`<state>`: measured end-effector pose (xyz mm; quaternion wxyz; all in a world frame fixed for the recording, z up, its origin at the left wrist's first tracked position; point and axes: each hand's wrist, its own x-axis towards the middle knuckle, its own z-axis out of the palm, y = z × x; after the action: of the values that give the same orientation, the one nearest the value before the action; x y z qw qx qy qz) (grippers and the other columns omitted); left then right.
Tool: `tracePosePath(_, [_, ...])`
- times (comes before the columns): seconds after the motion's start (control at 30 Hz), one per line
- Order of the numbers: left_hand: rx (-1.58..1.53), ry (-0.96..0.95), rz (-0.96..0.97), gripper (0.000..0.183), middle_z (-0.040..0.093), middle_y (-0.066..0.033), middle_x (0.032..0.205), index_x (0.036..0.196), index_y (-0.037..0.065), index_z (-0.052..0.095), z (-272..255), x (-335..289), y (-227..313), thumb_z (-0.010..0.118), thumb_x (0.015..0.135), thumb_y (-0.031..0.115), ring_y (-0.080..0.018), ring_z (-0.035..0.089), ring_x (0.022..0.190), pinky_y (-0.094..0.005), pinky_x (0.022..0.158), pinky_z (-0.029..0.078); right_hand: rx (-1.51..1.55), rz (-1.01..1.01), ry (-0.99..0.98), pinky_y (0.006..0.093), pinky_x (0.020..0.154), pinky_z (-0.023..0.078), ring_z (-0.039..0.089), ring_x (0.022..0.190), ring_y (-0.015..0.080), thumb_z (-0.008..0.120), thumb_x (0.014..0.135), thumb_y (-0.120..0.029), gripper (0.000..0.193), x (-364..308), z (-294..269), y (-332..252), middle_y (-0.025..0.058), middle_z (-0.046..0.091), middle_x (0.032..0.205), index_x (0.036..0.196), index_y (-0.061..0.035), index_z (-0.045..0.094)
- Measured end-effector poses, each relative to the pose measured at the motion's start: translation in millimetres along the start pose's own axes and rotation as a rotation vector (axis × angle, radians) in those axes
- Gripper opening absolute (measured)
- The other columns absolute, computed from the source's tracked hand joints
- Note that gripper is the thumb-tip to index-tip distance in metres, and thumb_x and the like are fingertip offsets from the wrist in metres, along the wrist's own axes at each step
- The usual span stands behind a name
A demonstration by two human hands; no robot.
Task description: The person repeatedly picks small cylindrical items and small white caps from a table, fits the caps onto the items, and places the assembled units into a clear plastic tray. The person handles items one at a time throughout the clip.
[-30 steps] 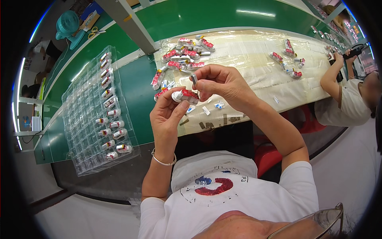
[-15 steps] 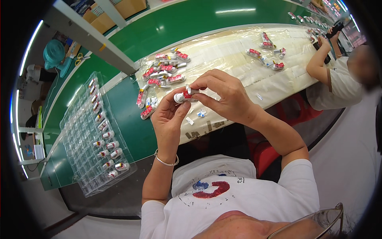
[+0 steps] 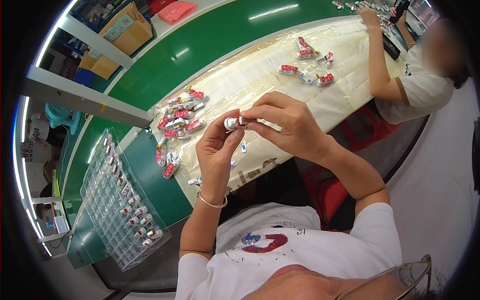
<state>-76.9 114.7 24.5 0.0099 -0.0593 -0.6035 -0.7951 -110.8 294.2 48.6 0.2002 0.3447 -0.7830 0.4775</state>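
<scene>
In front of my chest, above the near edge of the covered table, a small white-and-red bottle with a round white end is held between both hands. My left hand pinches its white end between thumb and fingers. From the other side, the thumb and fingertips of my right hand close on its red and silver part, hiding much of it. Beyond my left hand lies a loose pile of similar red-and-silver pieces. Small white and blue scraps lie beside my hands.
At left, a clear plastic tray of small pockets holds several white-capped bottles along its right side. A few more pieces lie farther along the table. A grey post rises past the pile. A co-worker sits at right.
The view has shifted, so table and tray sit differently in the picture. Both hands keep the bottle, now turned slightly. The co-worker's arm has lifted farther up over the table.
</scene>
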Motion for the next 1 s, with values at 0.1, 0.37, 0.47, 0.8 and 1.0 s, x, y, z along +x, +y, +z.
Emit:
tracePosePath(0.1, [0.005,-0.004,-0.009,0.036,0.065,-0.0074,0.111,0.125,-0.003,0.058,1.6,4.0,-3.2,0.063,0.090,0.000,-0.0105,0.062,0.099,-0.0237,0.088,0.050,0.015,0.023,0.017,0.0330,0.064,0.051,0.063,0.076,0.0238,0.073,0.080,-0.008,0.015,-1.4,-1.4,3.6,0.0074,0.064,0.084,0.094,-0.0045,0.069])
tracePosePath(0.37, [0.003,0.005,-0.053,0.038,0.065,-0.0090,0.114,0.127,-0.004,0.057,9.5,14.0,-7.7,0.063,0.091,0.001,-0.0121,0.062,0.102,-0.0259,0.091,0.050,-0.059,-0.003,0.020,0.0338,0.064,0.050,0.062,0.075,0.0244,0.071,0.081,-0.008,0.013,-1.7,-5.9,12.1,0.0080,0.063,0.084,0.094,-0.0042,0.069])
tracePosePath(0.47, [-0.010,0.006,-0.063,0.038,0.065,-0.0093,0.114,0.128,-0.004,0.057,9.9,16.4,-10.6,0.063,0.091,0.002,-0.0124,0.062,0.102,-0.0261,0.091,0.050,-0.067,-0.014,0.033,0.0340,0.064,0.050,0.062,0.075,0.0250,0.070,0.081,-0.007,0.013,-1.5,-4.8,13.6,0.0082,0.063,0.083,0.093,-0.0034,0.069])
tracePosePath(0.8, [-0.061,0.064,-0.117,0.038,0.065,-0.0107,0.114,0.128,-0.004,0.057,14.5,21.7,-20.4,0.064,0.091,0.003,-0.0138,0.062,0.102,-0.0279,0.092,0.051,-0.199,-0.047,0.016,0.0340,0.065,0.050,0.060,0.077,0.0240,0.069,0.079,-0.008,0.013,-1.6,-0.2,20.2,0.0070,0.060,0.082,0.091,-0.0043,0.066])
tracePosePath(1.0, [-0.240,0.036,-0.194,0.041,0.065,-0.0122,0.115,0.128,-0.005,0.055,18.7,33.9,-17.3,0.064,0.090,0.004,-0.0168,0.065,0.101,-0.0284,0.093,0.053,-0.246,-0.001,-0.007,0.0340,0.067,0.050,0.059,0.081,0.0240,0.069,0.078,-0.008,0.015,0.0,-5.5,27.8,0.0063,0.060,0.086,0.092,-0.0058,0.066])
